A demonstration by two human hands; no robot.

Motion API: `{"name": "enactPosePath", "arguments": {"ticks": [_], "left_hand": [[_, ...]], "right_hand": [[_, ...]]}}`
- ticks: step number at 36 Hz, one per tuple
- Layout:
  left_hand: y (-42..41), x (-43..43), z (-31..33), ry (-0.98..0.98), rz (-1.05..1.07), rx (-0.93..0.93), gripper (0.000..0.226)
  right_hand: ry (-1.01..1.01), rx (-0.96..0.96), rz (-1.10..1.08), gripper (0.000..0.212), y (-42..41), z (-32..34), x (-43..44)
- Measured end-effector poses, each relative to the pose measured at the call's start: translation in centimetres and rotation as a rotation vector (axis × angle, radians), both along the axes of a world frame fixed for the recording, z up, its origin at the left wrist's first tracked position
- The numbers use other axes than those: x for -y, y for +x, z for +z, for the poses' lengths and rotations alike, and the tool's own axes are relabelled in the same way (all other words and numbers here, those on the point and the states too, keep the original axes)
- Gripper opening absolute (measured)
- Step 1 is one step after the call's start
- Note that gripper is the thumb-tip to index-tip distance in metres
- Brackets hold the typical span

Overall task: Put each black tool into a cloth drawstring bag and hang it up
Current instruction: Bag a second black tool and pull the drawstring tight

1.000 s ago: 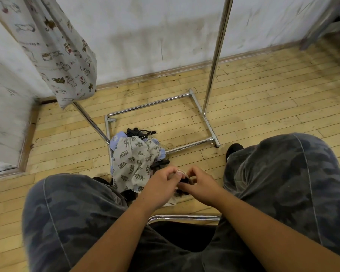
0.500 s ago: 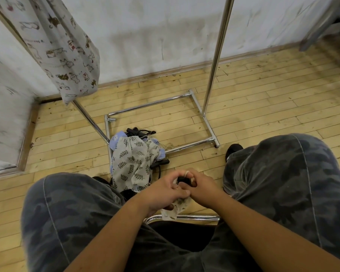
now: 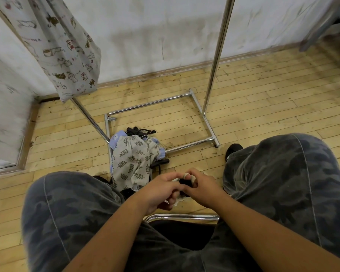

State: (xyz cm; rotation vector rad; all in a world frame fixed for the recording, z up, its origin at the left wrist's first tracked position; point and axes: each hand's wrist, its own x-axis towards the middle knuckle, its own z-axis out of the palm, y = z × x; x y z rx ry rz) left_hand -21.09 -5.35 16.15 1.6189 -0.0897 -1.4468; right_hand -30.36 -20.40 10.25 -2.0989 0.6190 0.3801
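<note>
Both hands, left hand (image 3: 161,190) and right hand (image 3: 201,188), are pinched around a black tool (image 3: 185,182) in pale cloth. Leaf-print bag (image 3: 132,161) sits on the floor (image 3: 263,107).

Two hands (image 3: 183,188), one hung bag (image 3: 63,46), one metal rack (image 3: 214,75) (floor pile uncounted)

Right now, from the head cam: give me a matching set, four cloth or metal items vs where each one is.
Items:
1. cat-print bag
2. leaf-print bag
3. rack base
4. pale bag

Places:
A. on the floor, piled at the rack's near left corner
B. held between both hands
C. hanging, upper left
D. flat on the wooden floor by the wall

Pairs: 1-C, 2-A, 3-D, 4-B
</note>
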Motion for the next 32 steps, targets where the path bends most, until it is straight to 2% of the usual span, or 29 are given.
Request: {"name": "enactPosePath", "arguments": {"ticks": [9, 16, 19, 24, 32], "left_hand": [[-0.4, 0.5, 1.4, -0.071, -0.091, -0.003, 0.023], [-0.7, 0.3, 1.7, -0.132, -0.159, -0.017, 0.031], [-0.4, 0.5, 1.7, -0.152, -0.067, -0.043, 0.034], [-0.2, 0.6, 1.4, -0.161, 0.009, -0.004, 0.035], [-0.6, 0.8, 1.3, -0.15, -0.014, 0.04, 0.034]], "right_hand": [[0.052, 0.036, 0.051, 0.029, 0.2, -0.2, -0.6], [-0.016, 0.028, 0.109, 0.016, 0.5, -0.4, -0.3], [-0.038, 0.066, 0.013, 0.031, 0.8, -0.6, -0.1], [-0.06, 0.081, -0.04, 0.042, 0.4, -0.7, 0.0], [0.077, -0.108, -0.16, 0.077, 0.5, -1.1, 0.3]]}}
